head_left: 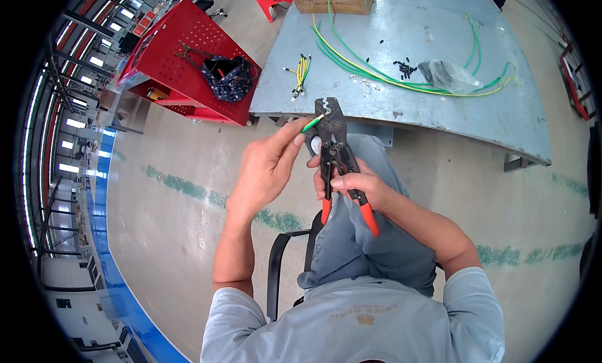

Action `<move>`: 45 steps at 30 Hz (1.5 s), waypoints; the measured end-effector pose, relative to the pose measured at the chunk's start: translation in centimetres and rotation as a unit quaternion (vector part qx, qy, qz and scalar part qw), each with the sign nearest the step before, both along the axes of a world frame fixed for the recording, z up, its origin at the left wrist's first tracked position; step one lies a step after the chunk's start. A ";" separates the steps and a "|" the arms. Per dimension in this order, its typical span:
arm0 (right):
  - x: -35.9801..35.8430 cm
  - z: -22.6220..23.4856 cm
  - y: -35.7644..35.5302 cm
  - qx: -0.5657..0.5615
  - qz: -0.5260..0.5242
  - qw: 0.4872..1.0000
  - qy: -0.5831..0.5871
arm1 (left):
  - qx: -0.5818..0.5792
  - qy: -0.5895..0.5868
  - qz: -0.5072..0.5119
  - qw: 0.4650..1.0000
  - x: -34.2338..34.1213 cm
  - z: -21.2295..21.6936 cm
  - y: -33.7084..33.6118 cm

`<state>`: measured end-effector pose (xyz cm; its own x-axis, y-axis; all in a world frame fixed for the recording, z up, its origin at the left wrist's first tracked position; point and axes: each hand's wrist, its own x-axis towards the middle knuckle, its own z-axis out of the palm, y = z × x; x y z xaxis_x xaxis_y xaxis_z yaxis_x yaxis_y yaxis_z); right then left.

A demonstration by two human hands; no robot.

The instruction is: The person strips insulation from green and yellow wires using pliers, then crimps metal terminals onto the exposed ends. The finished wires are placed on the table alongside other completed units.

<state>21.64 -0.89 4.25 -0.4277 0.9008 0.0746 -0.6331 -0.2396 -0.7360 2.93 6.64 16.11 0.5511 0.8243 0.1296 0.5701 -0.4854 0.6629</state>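
Between thumb and forefinger, my left hand (pixel 269 161) pinches a short green-yellow wire (pixel 311 124). The wire's bare tip lies at the jaws of a black crimping tool (pixel 333 128) with red handle ends. My right hand (pixel 359 182) is wrapped round the tool's handles, which stand somewhat apart. The tool points up toward the table edge, above my lap. Whether the tip is inside a terminal is too small to tell. On the table, beyond the tool and to its left, lies a small bundle of yellow-green wires (pixel 302 76) with terminals on their ends.
The grey metal table (pixel 376 106) holds long green and yellow wires (pixel 360 68), black sleeves (pixel 404 69), a clear plastic bag (pixel 451 76) and small silver terminals (pixel 365 83). A wooden box (pixel 335 4) stands at the back. A red cabinet (pixel 188 56) with a dark patterned bag (pixel 227 78) is at left.
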 end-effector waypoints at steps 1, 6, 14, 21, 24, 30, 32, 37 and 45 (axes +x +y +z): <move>0.0 0.1 0.0 -0.001 -0.001 1.000 -0.006 | 0.004 0.017 0.002 1.000 -0.2 0.1 0.1; -0.2 0.1 0.0 0.005 -0.012 1.000 -0.022 | -0.021 0.029 -0.014 0.999 -0.4 1.3 0.2; -0.2 0.7 -0.1 0.010 -0.026 0.998 -0.055 | -0.042 0.015 -0.010 0.999 -0.8 2.2 0.0; -0.6 0.5 -0.3 0.010 -0.042 0.995 -0.089 | -0.044 0.034 -0.014 0.998 -1.0 2.8 -0.3; -0.9 0.4 -0.5 0.022 -0.071 0.991 -0.112 | -0.073 0.035 -0.021 0.996 -1.3 3.4 -0.6; -1.2 -0.4 1.7 0.241 -0.245 0.892 -0.294 | -0.141 -0.056 -0.032 0.988 -2.6 4.5 -0.4; -1.2 0.7 2.5 0.278 -0.279 0.858 -0.329 | -0.198 -0.061 -0.046 0.977 -3.4 6.0 0.1; -2.0 1.5 4.6 0.347 -0.327 0.811 -0.339 | -0.247 -0.059 -0.059 0.965 -4.0 8.9 0.4; -2.6 0.7 4.6 0.340 -0.327 0.813 -0.341 | -0.145 -0.057 0.000 0.988 -3.4 6.8 -1.1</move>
<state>19.06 3.67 4.92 -0.0244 0.8020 0.5969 0.1504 0.5932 -0.7909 -0.47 5.54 22.94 0.5459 0.8363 -0.0508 0.4834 -0.2648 0.8344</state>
